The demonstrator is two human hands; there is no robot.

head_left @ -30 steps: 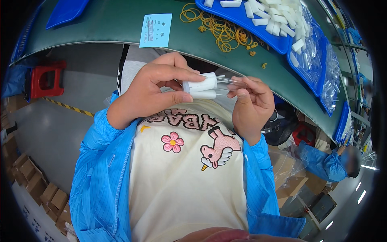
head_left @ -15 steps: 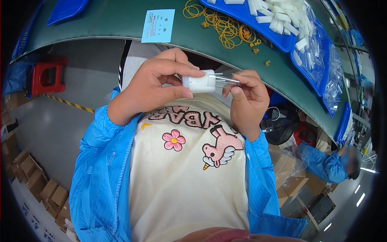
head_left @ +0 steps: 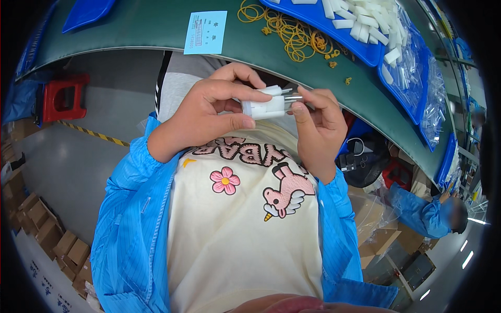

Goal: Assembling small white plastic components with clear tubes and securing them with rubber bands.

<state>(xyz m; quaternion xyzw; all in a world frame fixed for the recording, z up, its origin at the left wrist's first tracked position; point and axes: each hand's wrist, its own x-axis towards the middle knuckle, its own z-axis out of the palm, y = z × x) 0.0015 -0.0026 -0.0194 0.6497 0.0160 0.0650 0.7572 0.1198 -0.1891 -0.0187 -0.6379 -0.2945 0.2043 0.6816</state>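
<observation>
Both hands have shifted right and slightly down against the table edge since the earlier frames; the white piece has stayed between them the whole time. Left hand (head_left: 209,112) is clamped on a small white plastic block (head_left: 264,104), thumb under, fingers over the top. Right hand (head_left: 317,122) pinches the clear plastic sleeve (head_left: 293,97) sticking out of the block's right end; can't tell how far the block sits inside it. Block is held in the air over the lap, just below the near edge of the table, not touching it.

Surface: green table (head_left: 156,26), curved by the lens, near edge running left to right above the hands. One pale blue paper slip (head_left: 205,32) lies by the near edge, left of centre. Loose heap of yellow rubber bands (head_left: 292,31) to its right, too tangled to count, with a few small yellow bits scattered toward the edge. One blue tray (head_left: 313,15) at the far right holds a pile of white blocks (head_left: 365,21), uncountable. Second blue tray (head_left: 86,10) at the far left corner. Clear bags (head_left: 425,88) along the right edge.

Room: grey floor, one red stool (head_left: 65,96) left, cardboard boxes (head_left: 47,229) lower left, another person in a blue coat (head_left: 428,214) lower right.
</observation>
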